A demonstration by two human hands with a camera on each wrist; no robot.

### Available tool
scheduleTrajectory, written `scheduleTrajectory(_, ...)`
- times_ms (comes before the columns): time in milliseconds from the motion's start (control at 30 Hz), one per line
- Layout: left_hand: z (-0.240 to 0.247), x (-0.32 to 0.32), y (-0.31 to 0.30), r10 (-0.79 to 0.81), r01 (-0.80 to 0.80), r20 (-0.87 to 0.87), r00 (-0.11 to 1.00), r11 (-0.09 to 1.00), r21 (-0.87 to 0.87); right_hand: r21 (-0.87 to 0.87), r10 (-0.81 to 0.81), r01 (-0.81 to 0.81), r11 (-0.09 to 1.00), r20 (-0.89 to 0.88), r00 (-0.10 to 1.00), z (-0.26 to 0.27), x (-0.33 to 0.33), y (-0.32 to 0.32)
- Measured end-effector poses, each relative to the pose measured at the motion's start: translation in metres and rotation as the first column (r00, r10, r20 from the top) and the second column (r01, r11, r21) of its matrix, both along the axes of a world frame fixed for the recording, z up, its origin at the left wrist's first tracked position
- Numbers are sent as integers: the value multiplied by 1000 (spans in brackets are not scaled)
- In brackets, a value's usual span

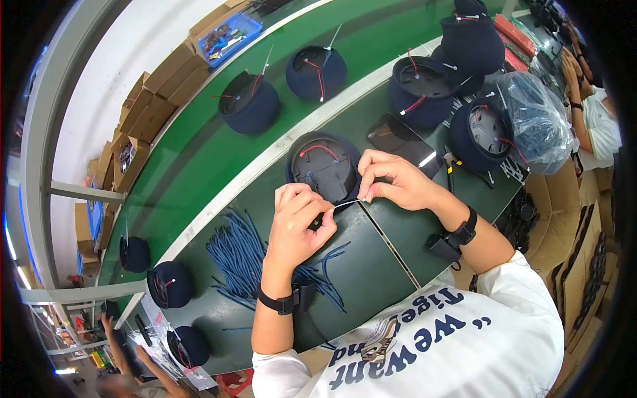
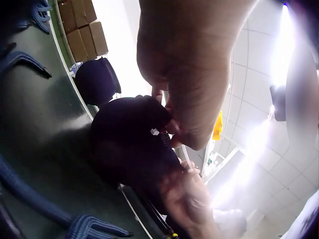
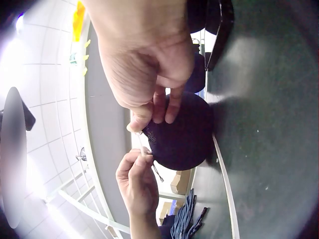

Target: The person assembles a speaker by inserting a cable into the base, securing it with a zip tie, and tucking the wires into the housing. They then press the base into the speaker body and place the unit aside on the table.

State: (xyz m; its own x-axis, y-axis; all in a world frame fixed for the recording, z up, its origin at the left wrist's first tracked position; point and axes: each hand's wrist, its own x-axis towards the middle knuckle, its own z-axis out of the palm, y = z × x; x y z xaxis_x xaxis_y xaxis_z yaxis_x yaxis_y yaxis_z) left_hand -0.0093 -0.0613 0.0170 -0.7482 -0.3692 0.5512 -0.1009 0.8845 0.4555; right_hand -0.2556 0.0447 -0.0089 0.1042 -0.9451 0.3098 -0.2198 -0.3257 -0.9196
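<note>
In the head view a dark blue rounded cap-like piece with a black inner plate and a red wire lies on the green table. At its near edge, the left hand and right hand pinch a thin white strip stretched between them. The right wrist view shows the strip running from the right hand's thumb to the left hand's fingertips, beside the dark piece. Seen from the left wrist, the left hand partly hides the strip.
A pile of blue cords lies left of the hands. More dark pieces stand on the green belt and at the right, near a dark visor, a yellow-black tool and a plastic bag. Other people are at both sides.
</note>
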Motion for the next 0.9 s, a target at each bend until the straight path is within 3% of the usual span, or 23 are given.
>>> scheduleTrajectory(300,-1,1,1,3,-2,53,999,1000,-22,4,-7,7,1000,48,999,-4,2,-1)
scheduleTrajectory(400,0,2,1,4,-2,73,997,1000,-29,-30,-21,21,999,-13,1000,-4,1,-1)
scheduleTrajectory(500,-1,2,0,8,-4,78,997,999,-47,-71,-59,63,995,63,996,-9,5,-2)
scheduleTrajectory(600,1,1,2,20,-15,80,997,998,-68,109,-43,19,994,229,973,-8,7,2)
scheduleTrajectory(700,1,0,2,20,-11,86,996,995,-95,275,-81,10,961,250,965,-8,7,6)
scheduleTrajectory(800,-2,-2,4,31,-24,67,997,994,-102,233,-60,-20,972,330,942,-4,16,14)
scheduleTrajectory(900,-7,-3,6,37,-33,40,999,994,-101,34,-38,36,999,68,997,12,24,20)
